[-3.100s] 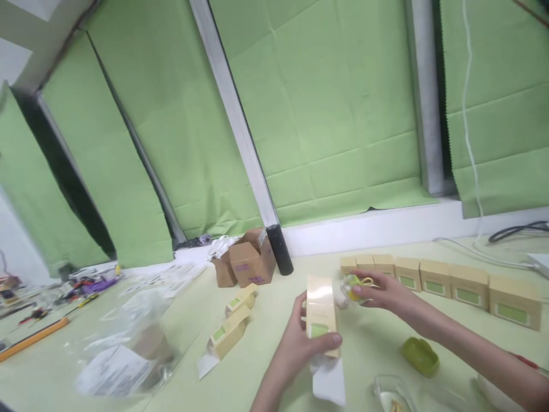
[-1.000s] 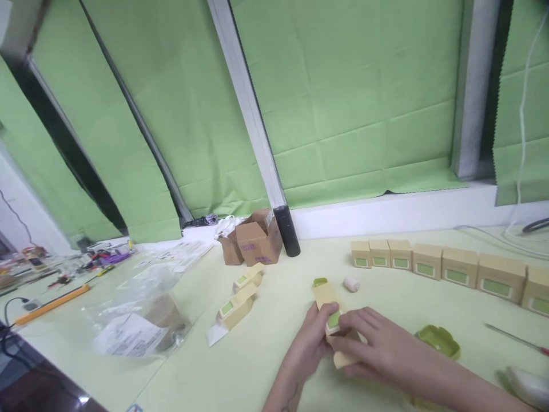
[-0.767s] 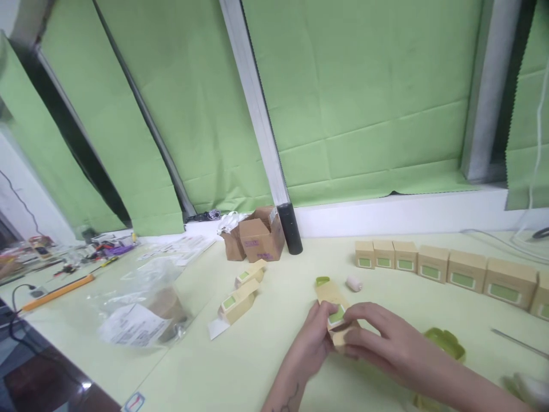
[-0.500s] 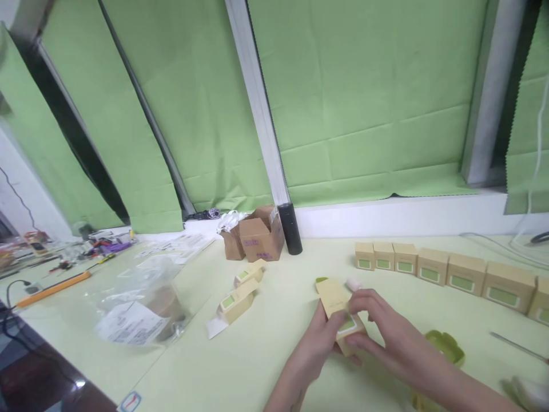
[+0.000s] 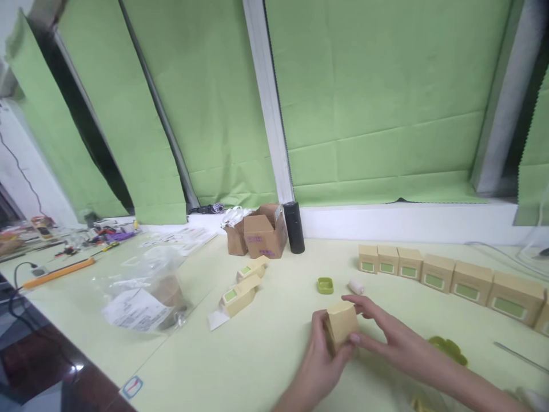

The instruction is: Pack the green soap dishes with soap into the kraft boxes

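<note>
A small tan cardboard box (image 5: 342, 326) is tilted above the table between my two hands, a plain face turned up. My left hand (image 5: 323, 357) is closed round its left side and lower edge. On the box's right side, my right hand (image 5: 381, 332) has its thumb at the lower edge and fingers at the upper corner. Beyond the box stand a small green square dish (image 5: 325, 285) and a pale pink roll-shaped piece (image 5: 355, 286). A green flower-shaped dish (image 5: 448, 349) lies under my right forearm, partly covered.
A row of several closed tan boxes (image 5: 437, 273) lines the right. Two opened boxes (image 5: 239, 297) lie left of my hands. Farther out are a plastic bag with a label (image 5: 137, 309), a brown carton (image 5: 262, 236), a black cylinder (image 5: 294, 228) and a thin metal rod (image 5: 521, 357).
The box has been turned so its green label and raised flap no longer show. The green square dish, mostly covered before, is now in full view. The camera view has shifted slightly.
</note>
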{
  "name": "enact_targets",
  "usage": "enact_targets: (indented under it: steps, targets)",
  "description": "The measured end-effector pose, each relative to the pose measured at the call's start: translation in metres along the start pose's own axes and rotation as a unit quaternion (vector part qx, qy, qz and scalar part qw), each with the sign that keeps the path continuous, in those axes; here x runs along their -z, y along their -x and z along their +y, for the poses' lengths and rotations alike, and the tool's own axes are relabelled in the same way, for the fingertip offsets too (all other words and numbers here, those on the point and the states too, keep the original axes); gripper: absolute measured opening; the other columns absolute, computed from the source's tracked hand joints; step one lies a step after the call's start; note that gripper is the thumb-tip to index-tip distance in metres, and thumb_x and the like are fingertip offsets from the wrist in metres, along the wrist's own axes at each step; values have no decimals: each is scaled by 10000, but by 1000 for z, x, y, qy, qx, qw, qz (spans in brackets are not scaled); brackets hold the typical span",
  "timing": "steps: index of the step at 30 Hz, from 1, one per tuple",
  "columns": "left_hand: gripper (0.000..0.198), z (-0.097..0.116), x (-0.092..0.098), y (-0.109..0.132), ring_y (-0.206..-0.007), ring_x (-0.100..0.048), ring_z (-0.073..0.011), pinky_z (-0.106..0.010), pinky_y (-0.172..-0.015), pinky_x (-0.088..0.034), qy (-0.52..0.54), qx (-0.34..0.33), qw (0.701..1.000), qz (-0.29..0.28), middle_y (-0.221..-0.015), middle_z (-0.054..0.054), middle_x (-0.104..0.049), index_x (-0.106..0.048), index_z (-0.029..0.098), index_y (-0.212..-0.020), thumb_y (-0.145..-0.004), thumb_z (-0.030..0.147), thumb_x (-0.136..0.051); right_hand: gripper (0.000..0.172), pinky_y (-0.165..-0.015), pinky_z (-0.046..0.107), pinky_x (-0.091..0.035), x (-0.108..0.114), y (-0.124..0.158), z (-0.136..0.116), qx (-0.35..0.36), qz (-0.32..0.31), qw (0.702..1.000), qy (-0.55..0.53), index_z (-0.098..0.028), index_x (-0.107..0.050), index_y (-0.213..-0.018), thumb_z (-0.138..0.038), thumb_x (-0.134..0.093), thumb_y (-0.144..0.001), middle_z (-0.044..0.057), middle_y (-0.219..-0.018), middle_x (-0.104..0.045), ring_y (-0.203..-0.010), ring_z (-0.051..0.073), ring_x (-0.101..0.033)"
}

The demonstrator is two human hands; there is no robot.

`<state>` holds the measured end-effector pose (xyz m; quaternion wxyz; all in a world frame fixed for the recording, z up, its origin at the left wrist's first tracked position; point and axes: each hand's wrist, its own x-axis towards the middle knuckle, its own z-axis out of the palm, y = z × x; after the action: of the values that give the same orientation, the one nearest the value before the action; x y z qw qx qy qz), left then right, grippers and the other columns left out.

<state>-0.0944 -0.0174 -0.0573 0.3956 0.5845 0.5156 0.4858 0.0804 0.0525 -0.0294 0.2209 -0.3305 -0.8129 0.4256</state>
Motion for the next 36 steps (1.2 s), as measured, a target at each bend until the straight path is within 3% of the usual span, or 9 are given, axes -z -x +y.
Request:
enact_targets:
  steps: [4, 8, 10, 17, 21, 25, 31, 33, 36]
  targets:
    - [553, -15, 1, -5, -1114, -460, -222, -353, -918, -365, 38, 5, 999, 20, -1214, -121, -457, -241, 216, -1146, -740, 165, -612, 477, -963, 427, -422, 3, -10, -7, 37, 7, 999, -14, -308, -401, -1306, -528, -422, -883, 75, -1378, -423, -1196, 262, -468]
    - [531, -24, 3, -9, -1076, -477, -232, -354, -882, -372, 34, 8, 999, 25, -1152, -114, -481, -270, 213, -1090, -714, 183, -643, 366, -878, 385, -475, 9, -33, -11, 64, -6, 998, -1, -264, -622, -1078, -507, -436, -879, 69, -1213, -552, -1108, 244, -527]
    - [573, -24, 4, -10, -1077, -476, -229, -356, -887, -369, 43, 8, 999, 29, -1157, -116, -476, -232, 221, -1105, -714, 197, -650, 343, -849, 385, -482, 11, -42, -12, 51, -25, 998, -3, -243, -658, -1013, -485, -460, -870, 68, -1129, -610, -1059, 243, -555]
    - [380, -14, 3, -6, -1045, -484, -226, -344, -868, -371, -4, 3, 1000, 15, -1085, -77, -490, -321, 216, -959, -733, 246, -625, 375, -860, 390, -444, 13, -40, -21, 45, -35, 998, 7, -264, -654, -1092, -502, -482, -859, 64, -1158, -627, -1059, 252, -556]
    - [502, -12, 0, -3, -1077, -479, -217, -334, -881, -372, 29, -6, 999, 36, -1152, -96, -477, -239, 228, -1043, -719, 184, -621, 405, -797, 360, -458, 9, -44, -20, 42, -18, 999, -5, -246, -682, -1043, -539, -507, -826, 63, -1062, -666, -983, 249, -585]
    - [576, -12, -1, -4, -1112, -468, -210, -324, -911, -360, 58, -2, 998, 38, -1220, -109, -464, -200, 237, -1085, -704, 153, -625, 398, -787, 355, -461, 2, -58, -11, 36, -45, 998, -6, -216, -735, -902, -546, -541, -793, 51, -944, -708, -900, 249, -608]
    - [571, -13, 1, -7, -1126, -475, -220, -333, -928, -365, 63, 3, 998, 30, -1197, -121, -479, -202, 230, -1084, -701, 178, -623, 447, -794, 403, -466, 3, -60, -8, 31, -55, 998, 20, -168, -680, -1031, -522, -522, -806, 93, -989, -670, -893, 257, -592]
    - [653, -16, 0, -7, -1144, -469, -235, -344, -944, -364, 65, 13, 997, 25, -1223, -156, -448, -159, 216, -1123, -676, 185, -634, 408, -830, 376, -463, 12, -52, -13, 57, -96, 993, 27, -228, -658, -1080, -476, -607, -760, 56, -1069, -654, -956, 243, -585]
    - [958, -23, -2, -9, -1266, -329, -289, -373, -1024, -288, 18, 27, 999, 41, -1350, -219, -274, -58, 172, -1239, -519, 146, -689, 569, -835, 335, -478, 27, -45, -21, 116, -154, 978, 85, -299, -594, -1158, -375, -757, -618, 5, -1127, -633, -999, 226, -581]
